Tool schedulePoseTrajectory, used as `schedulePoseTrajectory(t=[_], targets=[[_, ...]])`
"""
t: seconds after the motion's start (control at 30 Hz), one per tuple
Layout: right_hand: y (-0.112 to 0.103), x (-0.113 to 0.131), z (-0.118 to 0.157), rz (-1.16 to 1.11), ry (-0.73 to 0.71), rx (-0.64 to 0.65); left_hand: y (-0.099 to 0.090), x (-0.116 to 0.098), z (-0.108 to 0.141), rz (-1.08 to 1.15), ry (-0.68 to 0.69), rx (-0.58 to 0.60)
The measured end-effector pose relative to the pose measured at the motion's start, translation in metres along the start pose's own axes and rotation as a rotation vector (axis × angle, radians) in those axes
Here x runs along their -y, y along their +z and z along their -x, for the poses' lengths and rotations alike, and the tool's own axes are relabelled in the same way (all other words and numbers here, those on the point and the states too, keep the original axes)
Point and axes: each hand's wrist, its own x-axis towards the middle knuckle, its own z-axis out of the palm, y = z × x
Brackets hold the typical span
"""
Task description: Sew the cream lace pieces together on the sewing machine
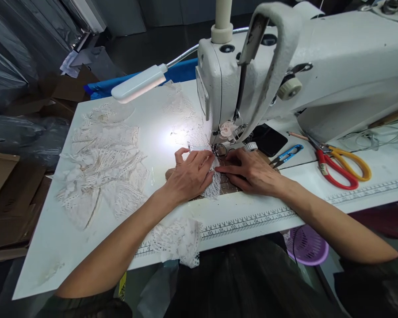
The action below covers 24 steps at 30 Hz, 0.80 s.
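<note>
White lace fabric (212,184) lies under the needle area of a white sewing machine (215,84). My left hand (191,174) rests flat on the lace, its fingers stretched toward the presser foot. From the other side, my right hand (248,171) touches the lace's edge with an extended index fingertip. Its fingers are apart, and a white ring-like item (250,146) sits by its knuckles. Beneath both hands is a brown plate (228,184). A pale fabric flower (227,130) hangs at the machine head near the needle, whose tip I cannot make out.
Lace pieces (108,163) spread over the table's left; another lace piece (179,238) hangs over the front edge. At right lie a black phone (268,139), blue thread snips (289,154) and red-and-yellow-handled scissors (338,165). A lamp (139,84) reaches over. A purple basket (308,245) stands below.
</note>
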Motion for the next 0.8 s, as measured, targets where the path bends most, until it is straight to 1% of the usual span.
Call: schedulePoseTrajectory(t=[0.13, 0.33, 0.63, 0.8], targets=[[0.000, 0.001, 0.000, 0.017, 0.013, 0.022, 0.001, 0.002, -0.001, 0.060, 0.038, -0.052], [0.000, 0.005, 0.001, 0.061, 0.032, 0.044, 0.001, 0.004, -0.002, 0.064, 0.038, -0.027], [-0.005, 0.011, -0.009, 0.246, 0.098, 0.066, 0.003, 0.002, -0.007, 0.097, -0.118, 0.008], [-0.003, 0.019, -0.012, 0.290, 0.151, 0.062, 0.004, 0.000, -0.010, 0.081, -0.171, 0.011]])
